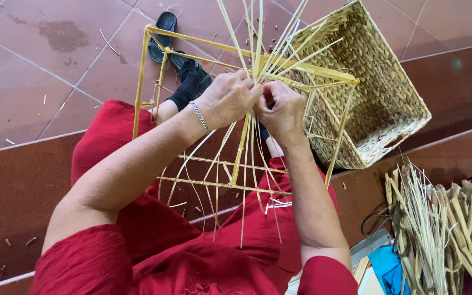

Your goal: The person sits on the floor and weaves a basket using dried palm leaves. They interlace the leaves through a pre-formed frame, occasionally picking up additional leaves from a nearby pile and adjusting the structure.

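Item: yellow frame point(147, 65), box-shaped, of thin rods, resting over the lap of a person in red clothing, its far top rail carrying a fan of pale reed strands point(258, 33).

Left hand point(226, 99), with a silver bracelet point(199, 117) at the wrist: fingers were closed on the strands where they crossed the rail.

Right hand point(282, 116): fingers were pinched narrow on the same bunch, the two hands touching. The strands hung below through the frame and splayed upward above it.

Handling note, as a judgement: the step appeared to be binding strands to the rail. It would go best with one hand pinning the bunch flat against the rail while the other drew a single strand tight, so that neighbours did not cross or slip.

Surroundings: a black sandal point(163, 34) on the tiled floor point(45, 71), which was scattered with offcuts; a finished woven basket point(381, 90) lying on its side just behind the frame; a bundle of cut reeds point(438, 224) at the far right; a blue object beside it, kind unclear.

Obstructions: the basket crowded the right corner of the frame, and the long loose ends could snag on the lower rods.
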Motion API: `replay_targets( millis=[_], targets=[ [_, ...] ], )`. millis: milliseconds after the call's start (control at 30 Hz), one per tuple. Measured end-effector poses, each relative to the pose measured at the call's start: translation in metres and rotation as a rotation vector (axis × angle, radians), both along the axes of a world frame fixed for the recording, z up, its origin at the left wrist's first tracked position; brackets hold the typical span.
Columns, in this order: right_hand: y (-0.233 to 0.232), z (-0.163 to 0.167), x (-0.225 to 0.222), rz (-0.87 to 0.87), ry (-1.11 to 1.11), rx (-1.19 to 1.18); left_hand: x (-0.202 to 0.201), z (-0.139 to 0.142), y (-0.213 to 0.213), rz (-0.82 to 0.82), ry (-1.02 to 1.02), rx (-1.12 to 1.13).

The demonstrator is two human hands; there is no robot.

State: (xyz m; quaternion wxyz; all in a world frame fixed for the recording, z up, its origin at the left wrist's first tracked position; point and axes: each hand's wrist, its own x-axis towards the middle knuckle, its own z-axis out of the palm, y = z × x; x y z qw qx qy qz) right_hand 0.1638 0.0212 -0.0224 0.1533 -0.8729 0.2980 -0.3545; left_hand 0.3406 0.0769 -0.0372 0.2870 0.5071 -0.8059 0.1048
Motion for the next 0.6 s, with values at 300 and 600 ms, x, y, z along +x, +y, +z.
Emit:
replay_targets(
  millis=[300,600],
  targets=[
    [-0.016,-0.06,-0.005,-0.109,-0.48,1.08,0.022,-0.028,0.016,0.107,1.299,0.701],
    [-0.043,-0.036,-0.071,-0.25,-0.2,0.895,0.073,0.011,0.083,0.245,1.046,0.774]
  ],
)
